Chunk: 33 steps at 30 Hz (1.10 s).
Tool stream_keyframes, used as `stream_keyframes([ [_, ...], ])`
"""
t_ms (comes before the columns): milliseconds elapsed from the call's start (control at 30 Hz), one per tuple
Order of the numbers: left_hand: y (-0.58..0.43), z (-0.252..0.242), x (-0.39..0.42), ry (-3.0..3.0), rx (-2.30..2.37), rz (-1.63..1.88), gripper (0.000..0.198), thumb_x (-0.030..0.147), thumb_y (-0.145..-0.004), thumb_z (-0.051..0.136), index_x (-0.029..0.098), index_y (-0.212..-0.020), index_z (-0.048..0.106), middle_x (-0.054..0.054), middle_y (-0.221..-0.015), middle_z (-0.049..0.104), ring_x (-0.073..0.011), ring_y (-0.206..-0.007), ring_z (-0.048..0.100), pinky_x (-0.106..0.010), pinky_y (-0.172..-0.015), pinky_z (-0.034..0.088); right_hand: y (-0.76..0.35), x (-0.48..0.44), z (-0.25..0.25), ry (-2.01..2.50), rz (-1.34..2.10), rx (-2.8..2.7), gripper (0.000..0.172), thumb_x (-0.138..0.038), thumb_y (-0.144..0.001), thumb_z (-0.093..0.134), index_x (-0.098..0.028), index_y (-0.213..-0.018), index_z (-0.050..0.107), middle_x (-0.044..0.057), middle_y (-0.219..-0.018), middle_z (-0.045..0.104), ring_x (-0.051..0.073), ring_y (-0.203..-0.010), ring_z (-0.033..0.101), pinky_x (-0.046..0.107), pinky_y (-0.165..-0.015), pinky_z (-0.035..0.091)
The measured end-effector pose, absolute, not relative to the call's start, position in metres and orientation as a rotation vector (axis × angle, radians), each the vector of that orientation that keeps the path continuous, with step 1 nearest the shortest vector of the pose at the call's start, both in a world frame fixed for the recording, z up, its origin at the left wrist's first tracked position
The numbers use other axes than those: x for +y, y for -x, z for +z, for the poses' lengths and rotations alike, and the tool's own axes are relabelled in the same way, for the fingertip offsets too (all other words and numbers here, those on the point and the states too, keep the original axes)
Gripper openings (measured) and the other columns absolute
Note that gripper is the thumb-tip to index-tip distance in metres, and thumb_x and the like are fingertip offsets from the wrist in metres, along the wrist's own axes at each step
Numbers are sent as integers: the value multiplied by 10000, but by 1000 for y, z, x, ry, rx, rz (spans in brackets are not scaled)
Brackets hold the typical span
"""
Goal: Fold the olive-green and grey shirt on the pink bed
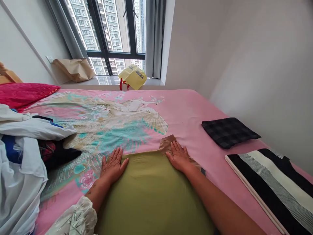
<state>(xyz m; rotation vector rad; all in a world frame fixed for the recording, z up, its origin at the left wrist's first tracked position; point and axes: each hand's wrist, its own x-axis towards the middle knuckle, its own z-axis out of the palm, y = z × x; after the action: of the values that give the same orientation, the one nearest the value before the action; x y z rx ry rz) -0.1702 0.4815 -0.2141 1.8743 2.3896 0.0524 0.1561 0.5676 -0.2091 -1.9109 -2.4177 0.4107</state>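
Hands: I count two, my left hand (112,165) and my right hand (178,157), both flat on one olive-green garment (151,192).
Folded pieces: two on the bed's right side, one dark plaid cloth (228,131) and one black-and-white striped garment (274,182).
Unfolded heaps: one pile of clothes (22,153) at the left.
Pillows: one red pillow (23,93).
Bags on the sill: two, one yellow bag (133,76) and one brown paper bag (74,69).
Beds: one bed (190,111), one pink printed sheet.

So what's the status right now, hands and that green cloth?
Left hand and right hand flat, open, pressing the green cloth on the bed. Clothes pile at left, folded striped piece at right; both lie apart from it.
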Motion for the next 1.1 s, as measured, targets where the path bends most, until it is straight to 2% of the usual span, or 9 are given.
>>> stream_keyframes([
  [200, 166, -215, 474, -1939, 2447, 213, 653, 518, -913, 274, 182, -1471, 237, -56, -1556, 178, -226, -1435, 143, -545, -1148, 44, -155, 573, -205, 1923, 285, -2135, 646, -469, -935, 278, -131, -1481, 204, 74, -1557, 133, 234, -1431, 92, 525, -1135, 6],
  [267, 165, -215, 472, -1948, 2467, 245, 637, 502, -913, 292, 183, -1463, 260, -62, -1552, 197, -227, -1435, 144, -545, -1147, 43, -158, 565, -200, 1722, 189, -2223, 598, -434, -939, 290, -153, -1466, 264, 68, -1548, 188, 234, -1428, 104, 495, -1141, -9],
  [367, 166, -215, 474, -1937, 2467, 217, 614, 492, -913, 285, 206, -1456, 281, -56, -1547, 218, -232, -1430, 163, -557, -1141, 41, -155, 558, -192, 1499, 257, -2497, 557, -464, -930, 324, -222, -1431, 353, 27, -1528, 261, 213, -1416, 169, 457, -1153, 12],
  [500, 166, -215, 478, -1915, 2472, 171, 644, 514, -907, 247, 194, -1466, 252, -50, -1555, 190, -232, -1432, 149, -561, -1137, 67, -143, 538, -184, 1676, 368, -2499, 621, -500, -942, 256, -163, -1463, 273, 80, -1537, 210, 243, -1425, 141, 569, -1121, -33],
  [600, 167, -215, 479, -1931, 2475, 180, 655, 523, -904, 240, 180, -1463, 262, -54, -1553, 202, -235, -1429, 158, -564, -1134, 70, -160, 497, -186, 1507, 370, -2610, 665, -580, -921, 251, -210, -1474, 247, 53, -1543, 190, 217, -1431, 119, 535, -1131, -63],
  [800, 174, -224, 481, -1973, 2462, 207, 662, 539, -905, 207, 192, -1467, 244, -58, -1555, 204, -241, -1430, 149, -576, -1127, 73, -257, 436, -208, 2104, 200, -2207, 708, -556, -927, 219, -118, -1483, 188, 79, -1550, 143, 246, -1429, 109, 571, -1122, -18],
  [1000, 159, -204, 486, -1843, 2488, 136, 704, 524, -898, 242, 114, -1470, 217, -121, -1561, 143, -259, -1440, 97, -588, -1127, 39, -277, 433, -216, 2102, 133, -2070, 718, -589, -921, 216, -126, -1468, 248, 92, -1543, 185, 239, -1426, 100, 561, -1121, 13],
  [1100, 125, -174, 459, -1645, 2598, 276, 692, 478, -899, 282, 46, -1440, 271, -193, -1544, 150, -316, -1433, 108, -655, -1095, 63, -273, 430, -217, 2081, 101, -2053, 714, -590, -919, 227, -127, -1461, 264, 89, -1535, 216, 238, -1419, 115, 562, -1119, 33],
])
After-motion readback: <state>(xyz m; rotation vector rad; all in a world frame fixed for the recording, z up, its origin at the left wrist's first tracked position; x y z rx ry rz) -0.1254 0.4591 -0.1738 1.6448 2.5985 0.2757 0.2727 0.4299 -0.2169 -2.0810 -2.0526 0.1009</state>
